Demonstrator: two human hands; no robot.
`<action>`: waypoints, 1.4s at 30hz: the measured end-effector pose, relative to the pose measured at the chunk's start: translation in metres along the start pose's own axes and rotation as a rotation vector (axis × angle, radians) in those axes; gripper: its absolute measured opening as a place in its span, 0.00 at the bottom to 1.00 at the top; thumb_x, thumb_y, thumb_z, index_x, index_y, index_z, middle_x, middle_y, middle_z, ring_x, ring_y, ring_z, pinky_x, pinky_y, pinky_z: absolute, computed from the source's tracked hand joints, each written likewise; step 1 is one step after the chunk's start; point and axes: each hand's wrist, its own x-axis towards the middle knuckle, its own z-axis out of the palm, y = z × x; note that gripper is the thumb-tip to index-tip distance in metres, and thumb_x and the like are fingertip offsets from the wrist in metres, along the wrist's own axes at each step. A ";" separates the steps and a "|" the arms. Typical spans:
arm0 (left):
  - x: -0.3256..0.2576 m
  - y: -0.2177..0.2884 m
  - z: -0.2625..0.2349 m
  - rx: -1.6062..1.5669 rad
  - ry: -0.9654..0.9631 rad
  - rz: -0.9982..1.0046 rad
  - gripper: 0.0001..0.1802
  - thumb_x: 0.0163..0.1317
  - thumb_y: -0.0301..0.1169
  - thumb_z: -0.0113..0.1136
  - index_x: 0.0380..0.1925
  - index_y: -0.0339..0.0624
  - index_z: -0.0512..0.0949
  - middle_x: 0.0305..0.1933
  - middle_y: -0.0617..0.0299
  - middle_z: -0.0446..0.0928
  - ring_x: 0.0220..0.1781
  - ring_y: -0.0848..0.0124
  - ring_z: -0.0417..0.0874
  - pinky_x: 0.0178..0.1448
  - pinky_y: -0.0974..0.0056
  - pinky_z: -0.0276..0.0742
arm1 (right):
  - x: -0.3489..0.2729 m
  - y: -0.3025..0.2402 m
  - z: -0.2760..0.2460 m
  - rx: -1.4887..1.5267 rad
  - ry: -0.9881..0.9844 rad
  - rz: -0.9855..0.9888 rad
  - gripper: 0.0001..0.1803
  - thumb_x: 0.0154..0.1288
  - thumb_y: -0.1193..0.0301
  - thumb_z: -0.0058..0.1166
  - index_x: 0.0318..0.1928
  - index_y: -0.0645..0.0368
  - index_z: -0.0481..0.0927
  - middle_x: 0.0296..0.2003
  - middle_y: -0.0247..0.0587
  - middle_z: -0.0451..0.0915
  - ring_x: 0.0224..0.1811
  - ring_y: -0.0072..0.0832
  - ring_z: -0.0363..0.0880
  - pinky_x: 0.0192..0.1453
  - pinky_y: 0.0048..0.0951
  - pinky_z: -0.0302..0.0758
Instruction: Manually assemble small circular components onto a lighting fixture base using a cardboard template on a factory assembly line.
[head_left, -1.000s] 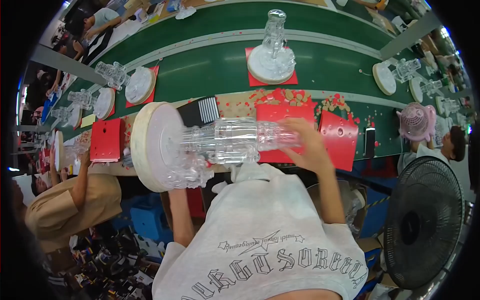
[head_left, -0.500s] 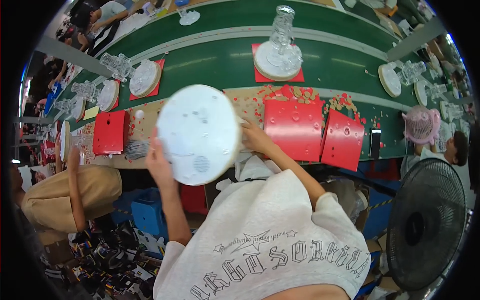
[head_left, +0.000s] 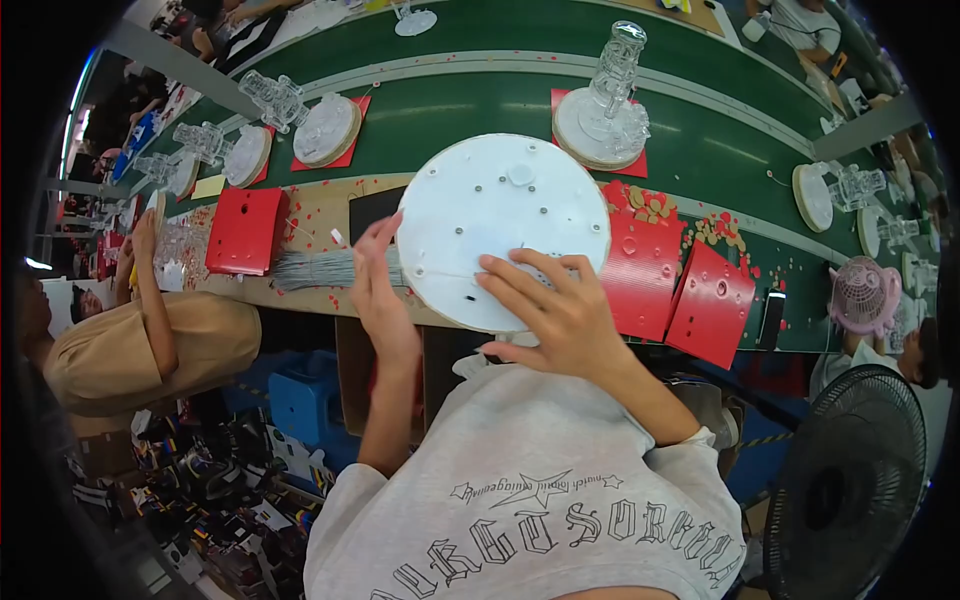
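A white round base [head_left: 505, 215] with small screws, holes and a round raised spot lies in front of me, its flat face up. On its near part rests my right hand [head_left: 555, 315], fingers spread over the surface, gripping nothing. My left hand [head_left: 385, 305] is upright beside the base's left rim, its fingers stretched out; whether it touches the rim I cannot tell. Just right of the base are a red panel [head_left: 640, 270] with round marks and a second tilted red panel [head_left: 712, 305]. A bundle of thin grey wires [head_left: 325, 270] lies left of my left hand.
Clear tower-like pieces on round bases [head_left: 600, 130] stand along the green conveyor [head_left: 450, 115]. Red and tan discs [head_left: 640, 203] lie scattered behind the panels. A dark phone-like object [head_left: 771, 318], pink fan [head_left: 865, 292] and large black fan [head_left: 850, 480] are at right. A co-worker [head_left: 150, 345] works at left.
The round base has come down to the right and shows its screwed face. My right hand has moved from its edge onto it; my left hand has loosened from its rim.
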 end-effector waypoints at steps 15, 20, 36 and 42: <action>-0.036 -0.017 0.040 -0.565 0.327 0.014 0.31 0.83 0.45 0.33 0.67 0.26 0.69 0.69 0.47 0.73 0.69 0.57 0.74 0.73 0.51 0.69 | 0.027 -0.004 -0.005 0.092 -0.194 -0.015 0.41 0.48 0.64 0.72 0.66 0.52 0.75 0.62 0.41 0.73 0.63 0.40 0.72 0.63 0.45 0.69; -0.047 -0.021 0.019 -0.498 0.605 -0.330 0.30 0.77 0.41 0.42 0.75 0.42 0.58 0.75 0.52 0.63 0.75 0.57 0.65 0.75 0.48 0.64 | 0.027 0.015 -0.016 0.136 -0.257 -0.046 0.38 0.50 0.67 0.69 0.66 0.48 0.76 0.63 0.40 0.72 0.65 0.41 0.71 0.65 0.45 0.70; -0.019 -0.003 0.019 0.231 0.186 0.272 0.17 0.65 0.22 0.65 0.43 0.38 0.65 0.44 0.61 0.61 0.48 0.69 0.67 0.58 0.66 0.66 | 0.004 0.031 -0.024 0.215 0.123 -0.116 0.24 0.52 0.68 0.66 0.52 0.55 0.83 0.58 0.41 0.78 0.65 0.39 0.72 0.67 0.45 0.70; -0.029 -0.005 0.034 -0.059 0.284 -0.185 0.14 0.74 0.32 0.58 0.33 0.41 0.65 0.37 0.62 0.74 0.38 0.75 0.78 0.39 0.71 0.75 | -0.175 0.159 -0.020 -0.355 0.565 1.117 0.38 0.67 0.54 0.63 0.71 0.60 0.69 0.73 0.60 0.62 0.76 0.56 0.58 0.75 0.59 0.59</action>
